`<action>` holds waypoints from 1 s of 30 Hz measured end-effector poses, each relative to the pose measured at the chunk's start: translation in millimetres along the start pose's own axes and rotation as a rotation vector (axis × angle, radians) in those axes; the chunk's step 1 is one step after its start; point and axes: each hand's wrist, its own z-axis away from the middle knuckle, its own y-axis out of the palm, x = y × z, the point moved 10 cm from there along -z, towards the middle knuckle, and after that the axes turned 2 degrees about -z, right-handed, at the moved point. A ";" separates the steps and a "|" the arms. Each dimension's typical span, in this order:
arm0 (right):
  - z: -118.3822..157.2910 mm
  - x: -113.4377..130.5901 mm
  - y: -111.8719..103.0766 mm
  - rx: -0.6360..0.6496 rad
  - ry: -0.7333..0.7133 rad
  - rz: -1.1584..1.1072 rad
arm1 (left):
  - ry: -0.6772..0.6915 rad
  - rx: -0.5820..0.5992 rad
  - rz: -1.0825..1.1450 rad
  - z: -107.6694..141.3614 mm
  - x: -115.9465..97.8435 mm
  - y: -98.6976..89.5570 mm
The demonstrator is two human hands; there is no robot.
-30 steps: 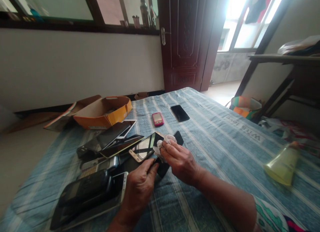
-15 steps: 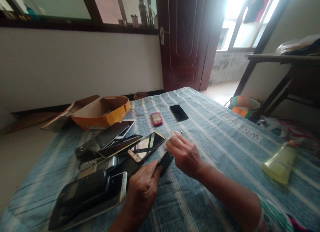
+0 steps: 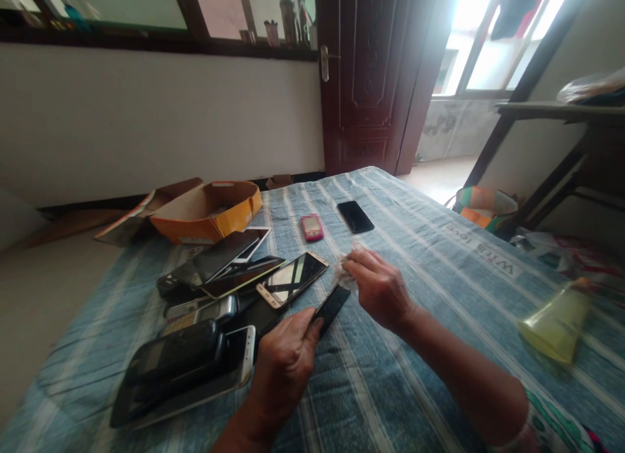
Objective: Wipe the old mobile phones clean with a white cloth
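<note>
My left hand (image 3: 289,352) grips the lower end of a dark phone (image 3: 334,310), which is tilted above the striped cloth. A crumpled whitish wipe (image 3: 346,274) is pinched in my right hand (image 3: 383,287), at the phone's upper end. Just left of it lies a gold-framed phone (image 3: 293,279) with a reflective screen. Several more phones (image 3: 215,264) are heaped to the left, with a black device (image 3: 173,355) on top of a white-edged phone (image 3: 241,355). Farther back are a small pink device (image 3: 312,227) and a black phone (image 3: 355,217).
An open orange cardboard box (image 3: 209,212) stands at the back left of the cloth-covered surface (image 3: 415,258). A yellow translucent container (image 3: 556,323) is at the right. Beyond are a dark red door (image 3: 364,82) and a dark table (image 3: 551,111).
My right hand has moved slightly up and right with the wipe, and more of the held phone's face shows. The whole view has shifted a little.
</note>
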 end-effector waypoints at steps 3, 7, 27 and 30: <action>-2.0 1.2 -2.1 0.036 0.012 0.005 | -0.005 0.006 0.016 1.4 -1.1 0.3; -1.1 9.6 10.1 0.216 0.012 0.028 | -0.021 0.060 0.078 4.3 -3.6 5.3; 36.7 69.7 -0.5 0.216 -0.151 -0.063 | -0.215 0.121 0.094 21.9 6.0 15.6; 40.4 57.5 -6.3 0.198 -0.146 -0.051 | -0.110 0.087 0.078 21.3 -7.7 15.7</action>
